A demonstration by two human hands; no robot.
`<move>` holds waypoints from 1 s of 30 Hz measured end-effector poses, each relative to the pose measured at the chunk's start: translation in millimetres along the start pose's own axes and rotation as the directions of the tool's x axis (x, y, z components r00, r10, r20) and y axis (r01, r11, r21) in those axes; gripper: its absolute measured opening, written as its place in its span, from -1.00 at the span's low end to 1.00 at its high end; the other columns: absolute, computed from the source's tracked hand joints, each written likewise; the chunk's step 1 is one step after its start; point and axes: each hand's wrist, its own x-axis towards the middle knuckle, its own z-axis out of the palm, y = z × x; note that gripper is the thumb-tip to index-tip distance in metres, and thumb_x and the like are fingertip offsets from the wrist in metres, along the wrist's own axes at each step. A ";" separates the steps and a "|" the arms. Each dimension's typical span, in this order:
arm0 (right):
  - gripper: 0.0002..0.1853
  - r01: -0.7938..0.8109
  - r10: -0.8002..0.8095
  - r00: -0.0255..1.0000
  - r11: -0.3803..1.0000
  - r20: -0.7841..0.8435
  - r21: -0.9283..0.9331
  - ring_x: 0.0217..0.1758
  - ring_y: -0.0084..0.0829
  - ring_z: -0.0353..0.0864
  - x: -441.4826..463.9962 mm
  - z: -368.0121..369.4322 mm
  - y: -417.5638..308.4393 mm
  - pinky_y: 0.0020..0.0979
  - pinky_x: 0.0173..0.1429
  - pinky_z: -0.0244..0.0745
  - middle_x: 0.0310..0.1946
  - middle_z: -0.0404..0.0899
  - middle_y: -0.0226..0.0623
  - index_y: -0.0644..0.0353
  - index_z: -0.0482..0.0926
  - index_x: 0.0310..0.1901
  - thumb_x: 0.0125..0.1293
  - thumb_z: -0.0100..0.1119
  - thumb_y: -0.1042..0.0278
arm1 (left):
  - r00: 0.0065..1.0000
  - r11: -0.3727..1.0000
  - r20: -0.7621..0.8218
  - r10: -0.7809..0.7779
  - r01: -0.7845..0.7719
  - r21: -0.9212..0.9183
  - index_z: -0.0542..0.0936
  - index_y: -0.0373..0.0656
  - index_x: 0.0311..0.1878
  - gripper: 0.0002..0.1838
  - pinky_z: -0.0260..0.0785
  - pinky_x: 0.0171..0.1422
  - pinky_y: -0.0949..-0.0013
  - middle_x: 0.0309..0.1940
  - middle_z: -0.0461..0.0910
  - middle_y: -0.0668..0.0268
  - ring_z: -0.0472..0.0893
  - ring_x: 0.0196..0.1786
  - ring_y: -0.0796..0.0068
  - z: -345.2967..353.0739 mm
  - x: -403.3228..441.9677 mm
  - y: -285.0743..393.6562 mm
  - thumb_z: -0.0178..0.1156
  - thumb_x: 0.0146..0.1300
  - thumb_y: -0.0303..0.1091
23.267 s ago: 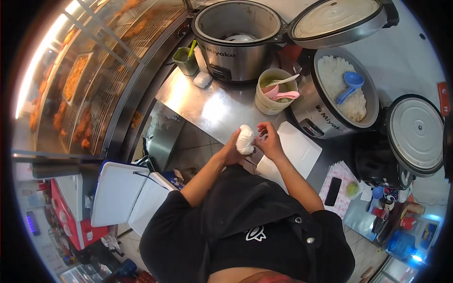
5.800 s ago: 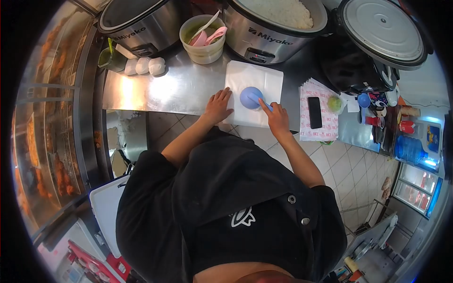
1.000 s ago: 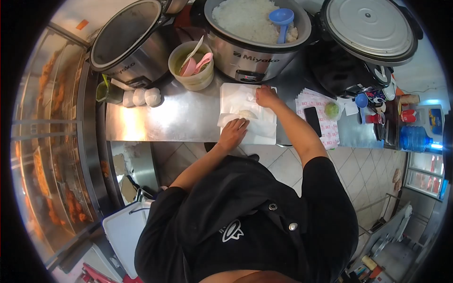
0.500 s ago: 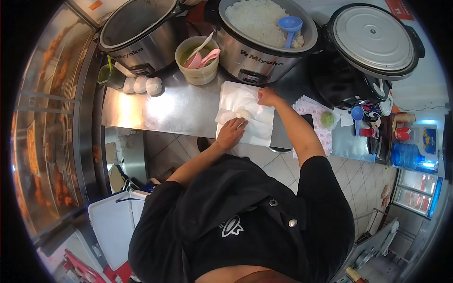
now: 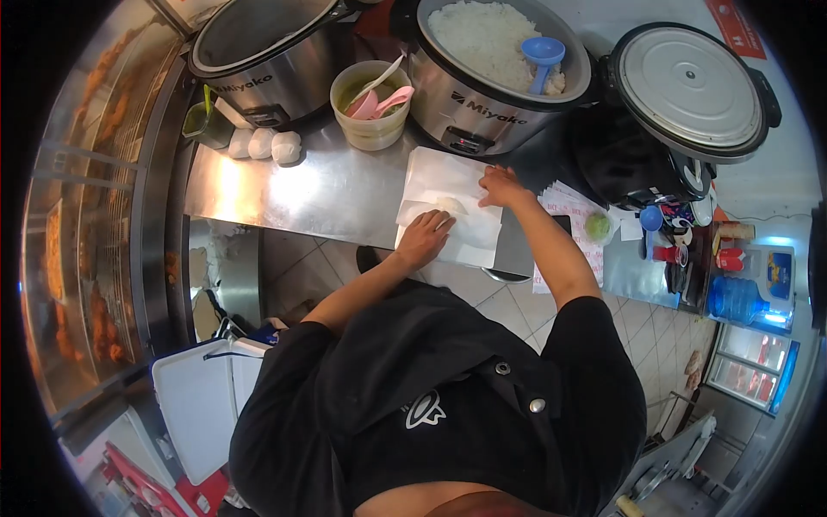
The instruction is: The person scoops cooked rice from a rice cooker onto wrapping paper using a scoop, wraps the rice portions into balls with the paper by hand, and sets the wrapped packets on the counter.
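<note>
A stack of white wrapping paper point(image 5: 435, 171) lies on the steel counter, with a small mound of white rice point(image 5: 450, 205) on its upper sheet. The sheet's left side is folded in toward the rice. My left hand point(image 5: 424, 239) rests on the folded paper just below the mound, fingers lying flat. At the stack's right edge is my right hand point(image 5: 502, 186), its fingers apart and touching the paper, with nothing visible in them.
Behind the paper stand a rice cooker point(image 5: 482, 112) with a blue scoop point(image 5: 543, 53) and a tub point(image 5: 369, 138) holding pink spoons. Several wrapped white bundles point(image 5: 287, 148) sit left. Printed papers point(image 5: 564, 202) and a green-filled cup point(image 5: 597, 227) lie right.
My right hand has gone from gripping the paper's upper right edge to spread fingers, slightly lower and to the right. My left hand stays on the fold. The whole view has shifted slightly.
</note>
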 end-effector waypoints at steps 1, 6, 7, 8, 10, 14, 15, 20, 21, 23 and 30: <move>-0.41 0.004 -0.004 1.000 1.000 0.003 -0.002 0.22 -0.07 0.54 3.0 2.5 4.9 -0.19 0.31 0.42 0.09 0.58 -0.07 0.13 0.58 0.04 -0.07 0.55 0.17 | 1.000 1.000 -0.002 -0.006 0.006 0.000 0.52 -0.19 0.16 -0.55 0.32 0.32 0.18 0.11 0.48 0.21 0.46 0.23 0.20 -0.6 0.6 -1.0 0.29 0.16 -0.40; -0.43 0.051 -0.071 0.990 0.986 0.124 0.156 0.14 -0.07 0.60 3.1 13.1 21.8 -0.18 0.22 0.48 0.00 0.65 -0.11 0.15 0.62 0.08 0.06 0.47 0.05 | 1.000 1.000 0.005 0.006 -0.006 -0.025 0.52 -0.19 0.15 -0.55 0.32 0.32 0.18 0.09 0.48 0.21 0.46 0.22 0.20 -0.2 1.3 -0.7 0.29 0.15 -0.41; -0.43 0.055 -0.074 0.990 0.987 0.124 0.153 0.14 -0.07 0.60 -1.7 4.8 16.3 -0.18 0.22 0.48 0.00 0.65 -0.11 0.15 0.62 0.08 0.06 0.47 0.05 | 1.000 1.000 0.002 0.003 -0.003 -0.023 0.52 -0.19 0.15 -0.55 0.32 0.32 0.18 0.09 0.48 0.21 0.46 0.22 0.20 -0.9 2.3 -1.2 0.29 0.15 -0.41; -0.44 0.026 -0.055 0.984 0.985 0.171 0.172 0.12 -0.08 0.61 -10.8 -9.9 4.6 -0.20 0.21 0.49 0.00 0.65 -0.09 0.17 0.62 0.08 0.08 0.46 0.07 | 1.000 1.000 -0.001 0.003 -0.003 -0.018 0.52 -0.19 0.15 -0.55 0.33 0.32 0.18 0.09 0.48 0.22 0.46 0.22 0.21 -1.8 2.6 -1.2 0.28 0.15 -0.41; -0.45 -0.011 -0.033 0.974 0.981 0.224 0.194 0.10 -0.08 0.62 -12.2 -13.6 -11.3 -0.22 0.19 0.50 -0.01 0.65 -0.07 0.19 0.62 0.09 0.10 0.45 0.09 | 1.000 1.000 0.003 0.004 -0.004 -0.019 0.53 -0.19 0.15 -0.55 0.33 0.31 0.18 0.09 0.48 0.22 0.46 0.22 0.21 -2.6 1.8 0.3 0.28 0.15 -0.41; -0.69 0.184 -0.094 0.971 0.879 -0.219 0.440 -0.09 -0.09 0.64 0.6 17.9 -26.1 -0.15 0.01 0.53 -0.12 0.63 -0.06 0.19 0.69 -0.06 0.24 0.32 0.20 | 1.000 1.000 0.000 0.020 -0.020 0.004 0.55 -0.20 0.12 -0.57 0.32 0.31 0.19 0.08 0.49 0.24 0.47 0.21 0.24 1.2 4.0 -1.5 0.24 0.13 -0.44; -0.77 0.251 -0.101 0.931 0.876 -0.351 0.412 -0.12 -0.07 0.62 -5.8 29.6 -32.9 -0.14 -0.03 0.52 -0.18 0.59 -0.10 0.13 0.69 -0.12 0.23 0.28 0.26 | 0.999 1.000 -0.028 0.023 -0.023 0.015 0.56 -0.21 0.10 -0.58 0.32 0.31 0.20 0.07 0.50 0.25 0.47 0.21 0.25 3.5 2.6 -3.1 0.23 0.12 -0.44; -0.75 0.317 -0.106 0.700 0.932 -0.706 0.174 -0.21 -0.31 0.58 -56.3 64.7 -87.7 -0.22 -0.13 0.52 -0.33 0.48 -0.34 0.17 0.64 -0.09 0.15 0.28 0.43 | 1.000 0.999 0.019 0.016 -0.017 0.033 0.58 -0.21 0.09 -0.58 0.32 0.31 0.22 0.06 0.52 0.23 0.48 0.18 0.28 15.9 -0.2 -9.7 0.21 0.10 -0.43; -0.75 0.312 -0.100 0.701 0.933 -0.706 0.178 -0.21 -0.31 0.58 -57.8 69.1 -90.4 -0.22 -0.13 0.52 -0.33 0.48 -0.34 0.17 0.64 -0.09 0.15 0.28 0.43 | 0.998 0.999 0.063 0.016 -0.019 0.034 0.58 -0.22 0.09 -0.58 0.32 0.31 0.22 0.06 0.52 0.23 0.48 0.18 0.29 19.5 -1.7 -12.3 0.21 0.10 -0.42; -0.69 0.231 -0.086 0.633 0.969 -0.770 0.082 -0.22 -0.31 0.55 -61.2 74.5 -97.2 -0.28 -0.13 0.48 -0.36 0.48 -0.38 0.19 0.64 -0.04 0.15 0.29 0.39 | 0.996 0.999 0.079 0.031 -0.034 0.038 0.56 -0.20 0.14 -0.54 0.31 0.31 0.19 0.09 0.52 0.22 0.48 0.17 0.29 19.8 -5.6 -15.7 0.21 0.12 -0.40; -0.49 0.128 -0.014 0.632 0.988 -0.775 0.086 -0.08 -0.24 0.55 -74.3 90.7 -117.1 -0.23 -0.02 0.46 -0.10 0.52 -0.31 0.19 0.54 0.15 0.16 0.32 0.23 | 0.998 0.968 0.012 0.063 -0.064 0.243 0.41 -0.02 0.38 -0.39 0.14 0.49 0.08 0.35 0.42 0.23 0.39 0.38 0.31 -13.0 -3.1 -20.1 0.26 0.24 -0.20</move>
